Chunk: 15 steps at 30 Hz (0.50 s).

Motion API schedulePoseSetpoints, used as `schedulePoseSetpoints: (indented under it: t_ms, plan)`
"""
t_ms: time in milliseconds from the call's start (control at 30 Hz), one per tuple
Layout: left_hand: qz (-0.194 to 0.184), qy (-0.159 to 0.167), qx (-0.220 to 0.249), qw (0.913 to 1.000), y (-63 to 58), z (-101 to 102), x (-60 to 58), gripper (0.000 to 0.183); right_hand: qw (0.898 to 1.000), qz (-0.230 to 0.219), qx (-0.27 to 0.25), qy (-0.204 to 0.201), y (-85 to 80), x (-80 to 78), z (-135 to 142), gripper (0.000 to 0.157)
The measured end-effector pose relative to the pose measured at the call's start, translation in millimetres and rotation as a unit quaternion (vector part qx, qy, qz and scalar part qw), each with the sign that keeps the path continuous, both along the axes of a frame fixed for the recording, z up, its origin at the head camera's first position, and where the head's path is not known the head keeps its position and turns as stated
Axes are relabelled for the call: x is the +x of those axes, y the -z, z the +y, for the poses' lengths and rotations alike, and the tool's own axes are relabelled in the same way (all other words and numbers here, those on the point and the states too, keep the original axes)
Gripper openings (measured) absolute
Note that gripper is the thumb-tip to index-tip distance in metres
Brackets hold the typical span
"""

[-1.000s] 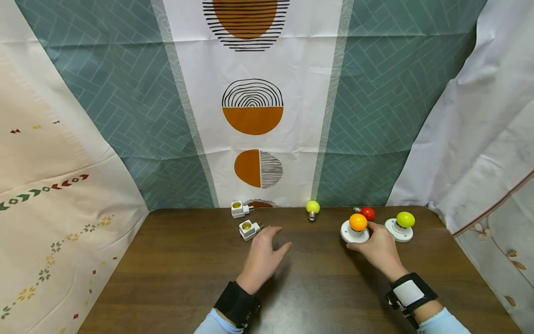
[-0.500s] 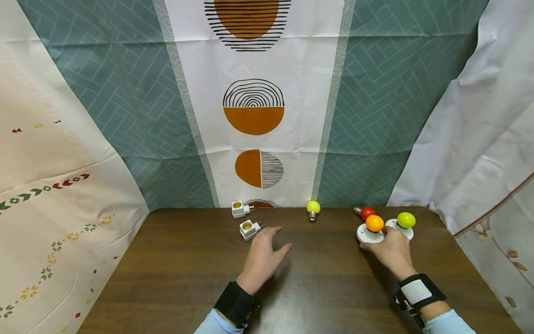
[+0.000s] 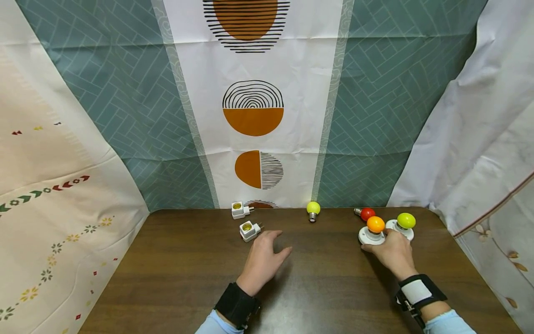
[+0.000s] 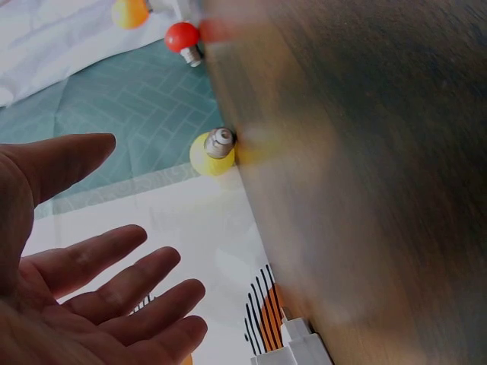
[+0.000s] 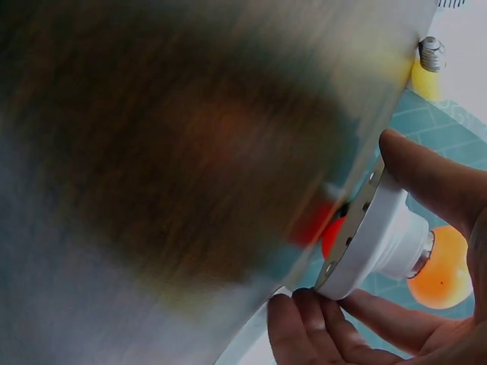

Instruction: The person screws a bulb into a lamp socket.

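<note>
My right hand (image 3: 394, 254) grips the rim of a round white lamp holder (image 3: 367, 238), with an orange bulb (image 3: 376, 224) fitted upright in it. In the right wrist view, the thumb is on one side of the base (image 5: 373, 243) and the fingertips (image 5: 288, 319) are on the other. Close beside it stands a second white holder (image 3: 410, 235) bearing a yellow-green bulb (image 3: 406, 220). A red bulb (image 3: 368, 214) lies just behind. My left hand (image 3: 263, 260) holds nothing, its fingers spread near two white plug-in sockets (image 3: 248, 233).
A yellow bulb (image 3: 313, 208) lies at the table's back edge, metal base toward me. The farther plug-in socket (image 3: 238, 212) is at the back, left of centre. Patterned cloth (image 3: 367, 116) hangs behind the brown table (image 3: 325, 287) and along both sides.
My right hand has moved right with the lamp holder and orange bulb, bringing them beside the holder with the yellow-green bulb. The left hand has stayed in place.
</note>
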State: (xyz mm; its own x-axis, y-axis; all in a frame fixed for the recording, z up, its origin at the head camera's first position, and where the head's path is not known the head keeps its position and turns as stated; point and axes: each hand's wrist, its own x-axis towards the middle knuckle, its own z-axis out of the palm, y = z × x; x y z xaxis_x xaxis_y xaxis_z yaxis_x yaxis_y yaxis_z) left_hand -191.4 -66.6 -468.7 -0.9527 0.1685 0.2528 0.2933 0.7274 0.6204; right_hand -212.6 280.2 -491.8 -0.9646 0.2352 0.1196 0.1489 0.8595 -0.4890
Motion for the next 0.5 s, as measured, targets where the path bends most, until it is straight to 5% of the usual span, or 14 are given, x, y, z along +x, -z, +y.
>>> schedulePoseSetpoints:
  t_ms: [500]
  plan:
    - [-0.026, 0.015, -0.022, 0.9993, 4.1, -0.7, -1.7, 0.047, 1.000, -0.030, 0.006, -0.002, 3.4, -1.2, 2.2, 0.087]
